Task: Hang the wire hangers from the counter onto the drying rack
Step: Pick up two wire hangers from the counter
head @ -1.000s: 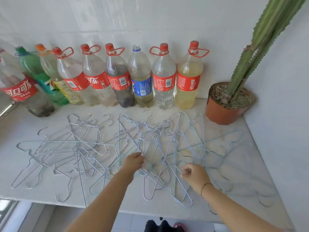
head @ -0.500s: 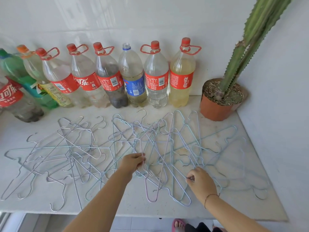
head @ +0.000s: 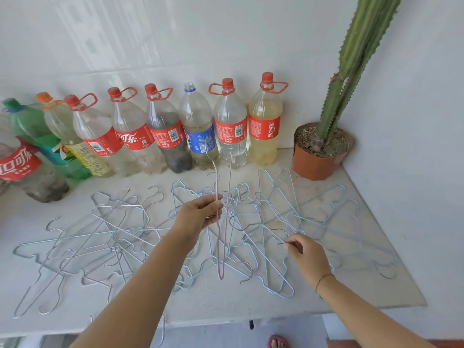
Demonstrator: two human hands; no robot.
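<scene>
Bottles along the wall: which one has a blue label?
The bottle third from the cactus pot: its label alone is blue; those beside it are red.

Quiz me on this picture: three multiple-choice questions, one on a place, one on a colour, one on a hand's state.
1. Where does the cactus pot stand? A. back right corner of the counter B. on the floor C. among the bottles
2. What colour is the liquid in the rightmost bottle? A. black B. yellowish C. blue
3. What is the left hand doing? A. lying flat B. gripping a pink hanger upright C. holding a bottle
Answers: A, it sits at the counter's far right end; B, pale yellow shows through; B, it curls round the wire.
</scene>
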